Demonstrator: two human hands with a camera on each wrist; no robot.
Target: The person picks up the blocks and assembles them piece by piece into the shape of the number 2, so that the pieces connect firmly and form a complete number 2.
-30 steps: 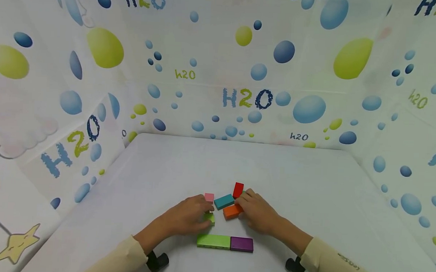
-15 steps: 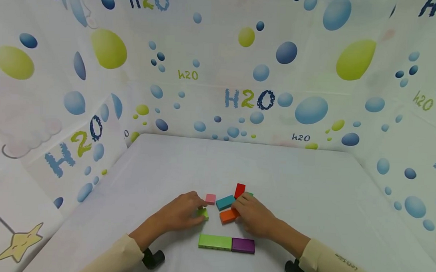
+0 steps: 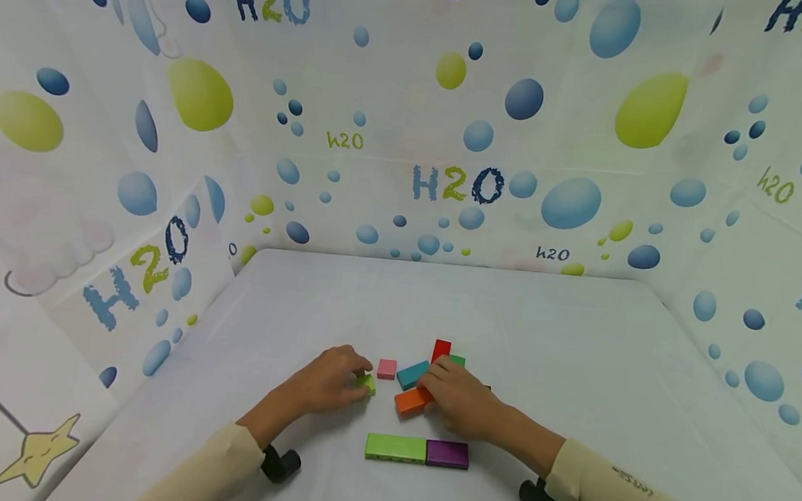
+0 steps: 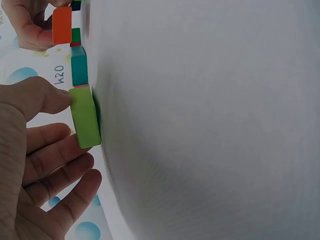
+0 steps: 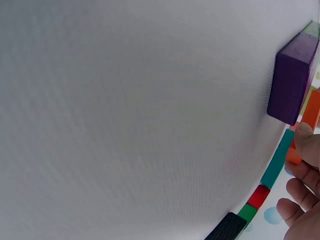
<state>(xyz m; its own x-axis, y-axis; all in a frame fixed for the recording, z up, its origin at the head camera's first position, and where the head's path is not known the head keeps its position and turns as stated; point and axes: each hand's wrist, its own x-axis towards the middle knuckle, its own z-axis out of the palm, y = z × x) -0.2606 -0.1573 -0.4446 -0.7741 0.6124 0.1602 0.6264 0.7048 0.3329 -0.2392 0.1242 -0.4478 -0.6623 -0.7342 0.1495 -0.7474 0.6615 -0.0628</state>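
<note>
A short lime green block [image 3: 366,384] sits between the thumb and fingers of my left hand [image 3: 326,380]; the thumb tip lies at its edge in the left wrist view. My right hand [image 3: 465,402] pinches an orange block [image 3: 412,403] by its right end, thumb across it in the right wrist view. Just behind the orange block is a teal block [image 3: 413,375]. A small pink block [image 3: 386,369] lies between the hands. Farther back are a red block [image 3: 441,350] and a green block [image 3: 457,360], partly hidden by the right hand.
Nearer the body, a long lime green block [image 3: 395,448] and a purple block [image 3: 448,454] lie end to end in a row. A black block [image 5: 227,227] lies beyond the right hand, mostly hidden in the head view. Patterned cloth walls enclose the white table [image 3: 538,314].
My left hand has moved left and away from the body with the short lime green block. My right hand has brought the orange block left and slightly nearer the body.
</note>
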